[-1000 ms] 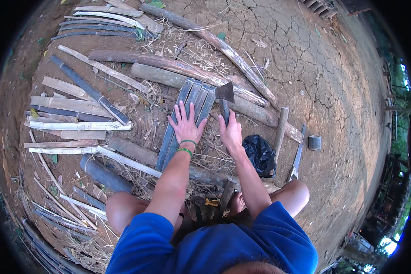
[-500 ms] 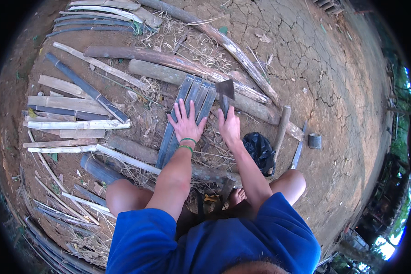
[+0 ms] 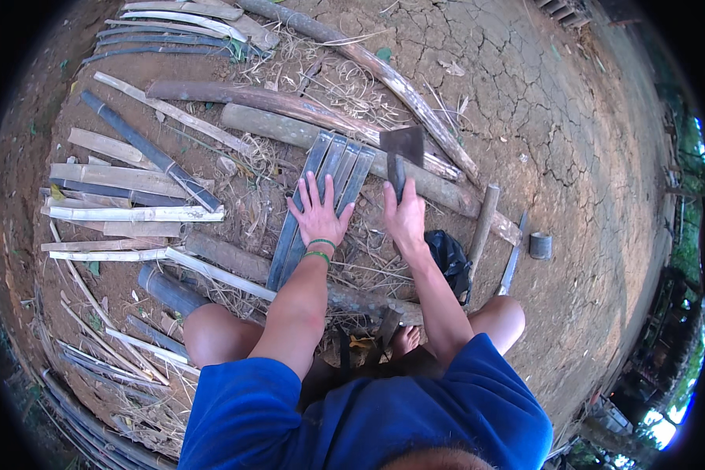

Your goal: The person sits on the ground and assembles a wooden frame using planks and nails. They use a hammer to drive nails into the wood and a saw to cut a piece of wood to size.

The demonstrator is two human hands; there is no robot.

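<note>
My left hand point(image 3: 321, 218) lies flat with fingers spread on several dark split bamboo strips point(image 3: 331, 160), laid side by side. Their far ends rest on a grey log point(image 3: 268, 125), their near ends by a lower log. To the right of the strips, my right hand point(image 3: 406, 222) is closed round the handle of a hatchet point(image 3: 402, 144). Its broad, dark blade is raised away from me, apart from the strips, and overlaps the far logs in view. A black plastic bag point(image 3: 449, 258) lies beside my right forearm.
Split bamboo pieces point(image 3: 125, 178) are spread to the left, with more point(image 3: 184, 23) at the far left. A long pole point(image 3: 376, 66) stretches across the back. Right of me are a short stick point(image 3: 485, 215), a long knife point(image 3: 514, 262) and a grey cylindrical container point(image 3: 540, 245). Dry shavings litter the ground.
My right hand and the hatchet have moved a little to the right, away from the bamboo strips, and the blade has turned. My left hand stays in place on the strips.
</note>
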